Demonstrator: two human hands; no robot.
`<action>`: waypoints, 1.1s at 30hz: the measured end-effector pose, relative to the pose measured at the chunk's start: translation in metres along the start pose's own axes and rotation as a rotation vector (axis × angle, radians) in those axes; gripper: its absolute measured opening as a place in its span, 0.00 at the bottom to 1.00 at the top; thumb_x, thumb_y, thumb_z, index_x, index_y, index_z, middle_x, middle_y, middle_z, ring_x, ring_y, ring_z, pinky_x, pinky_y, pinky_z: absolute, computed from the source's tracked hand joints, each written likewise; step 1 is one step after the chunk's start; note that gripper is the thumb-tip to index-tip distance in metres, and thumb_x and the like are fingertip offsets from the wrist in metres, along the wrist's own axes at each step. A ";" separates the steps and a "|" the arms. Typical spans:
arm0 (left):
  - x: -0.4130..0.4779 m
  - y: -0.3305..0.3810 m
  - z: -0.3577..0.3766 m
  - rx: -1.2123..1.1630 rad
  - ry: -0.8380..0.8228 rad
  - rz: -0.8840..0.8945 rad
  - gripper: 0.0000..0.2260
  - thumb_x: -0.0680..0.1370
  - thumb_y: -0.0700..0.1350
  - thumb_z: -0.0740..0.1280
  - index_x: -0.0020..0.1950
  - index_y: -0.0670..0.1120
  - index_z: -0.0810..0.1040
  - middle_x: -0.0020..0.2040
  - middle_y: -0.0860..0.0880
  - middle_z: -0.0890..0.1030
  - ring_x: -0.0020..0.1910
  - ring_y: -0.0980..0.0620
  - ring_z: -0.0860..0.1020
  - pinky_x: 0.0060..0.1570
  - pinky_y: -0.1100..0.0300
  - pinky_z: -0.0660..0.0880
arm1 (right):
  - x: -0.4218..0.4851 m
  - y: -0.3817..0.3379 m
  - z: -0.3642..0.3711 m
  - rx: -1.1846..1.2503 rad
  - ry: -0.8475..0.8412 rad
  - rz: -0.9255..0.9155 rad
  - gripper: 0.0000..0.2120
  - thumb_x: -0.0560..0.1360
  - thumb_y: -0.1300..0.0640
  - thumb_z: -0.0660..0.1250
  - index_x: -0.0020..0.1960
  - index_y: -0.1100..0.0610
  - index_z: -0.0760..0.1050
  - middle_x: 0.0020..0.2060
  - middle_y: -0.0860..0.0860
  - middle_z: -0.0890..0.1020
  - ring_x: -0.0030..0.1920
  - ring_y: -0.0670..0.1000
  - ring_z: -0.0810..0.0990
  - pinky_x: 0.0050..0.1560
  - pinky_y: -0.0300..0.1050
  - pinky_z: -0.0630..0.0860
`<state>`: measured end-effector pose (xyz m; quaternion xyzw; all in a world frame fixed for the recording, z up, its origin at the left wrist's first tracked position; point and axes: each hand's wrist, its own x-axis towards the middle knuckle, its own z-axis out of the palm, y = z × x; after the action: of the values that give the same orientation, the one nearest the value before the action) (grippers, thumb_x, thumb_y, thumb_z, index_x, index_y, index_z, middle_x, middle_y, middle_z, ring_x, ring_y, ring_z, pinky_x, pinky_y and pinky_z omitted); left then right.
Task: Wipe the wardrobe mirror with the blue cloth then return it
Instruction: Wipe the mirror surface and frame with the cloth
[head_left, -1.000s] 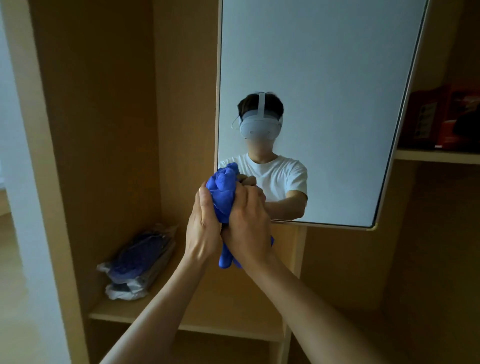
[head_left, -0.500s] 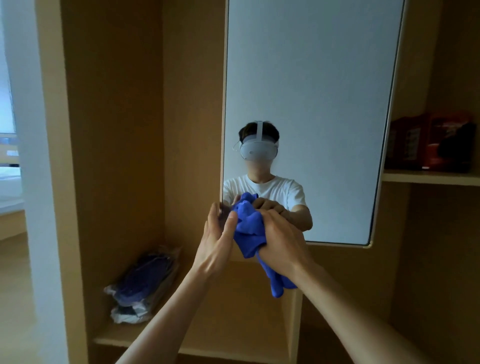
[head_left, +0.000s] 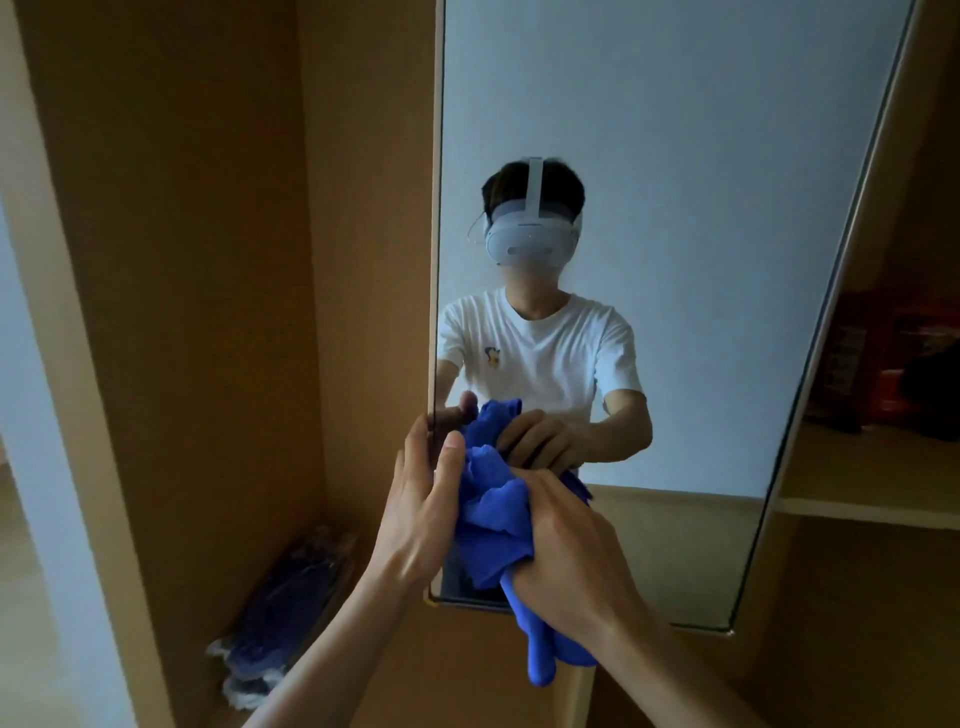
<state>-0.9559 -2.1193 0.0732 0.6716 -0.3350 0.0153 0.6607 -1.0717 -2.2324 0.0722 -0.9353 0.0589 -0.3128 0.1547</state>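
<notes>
Head view: your right hand (head_left: 566, 561) grips the blue cloth (head_left: 493, 512) before the mirror (head_left: 675, 156).
Left hand (head_left: 421, 504): fingers straight, touching cloth.

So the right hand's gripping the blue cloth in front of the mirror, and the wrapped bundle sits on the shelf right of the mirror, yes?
No. The head view shows the wrapped bundle on the shelf left of the mirror, not right. The right hand does grip the blue cloth in front of the mirror.
</notes>
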 end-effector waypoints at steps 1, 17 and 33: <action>0.006 0.013 -0.001 -0.005 0.000 -0.012 0.22 0.79 0.66 0.54 0.72 0.63 0.68 0.67 0.57 0.76 0.68 0.57 0.73 0.71 0.45 0.70 | 0.005 -0.003 -0.012 0.008 -0.022 0.017 0.21 0.73 0.54 0.66 0.63 0.40 0.67 0.48 0.37 0.73 0.44 0.41 0.75 0.42 0.33 0.74; 0.104 0.270 -0.039 0.085 -0.039 0.072 0.20 0.86 0.46 0.60 0.70 0.70 0.67 0.68 0.71 0.73 0.72 0.65 0.67 0.73 0.47 0.65 | 0.117 -0.107 -0.256 -0.042 -0.148 -0.011 0.14 0.73 0.60 0.65 0.50 0.45 0.65 0.43 0.38 0.68 0.42 0.41 0.67 0.39 0.27 0.66; 0.190 0.402 -0.078 0.013 -0.097 0.171 0.22 0.83 0.60 0.55 0.76 0.54 0.66 0.73 0.53 0.70 0.75 0.51 0.67 0.75 0.43 0.65 | 0.228 -0.181 -0.375 -0.502 0.206 -0.186 0.22 0.70 0.56 0.68 0.64 0.49 0.76 0.49 0.49 0.79 0.45 0.54 0.77 0.44 0.51 0.73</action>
<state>-0.9646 -2.0920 0.5243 0.6448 -0.4225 0.0413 0.6356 -1.1141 -2.2038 0.5444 -0.9089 0.0637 -0.3949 -0.1177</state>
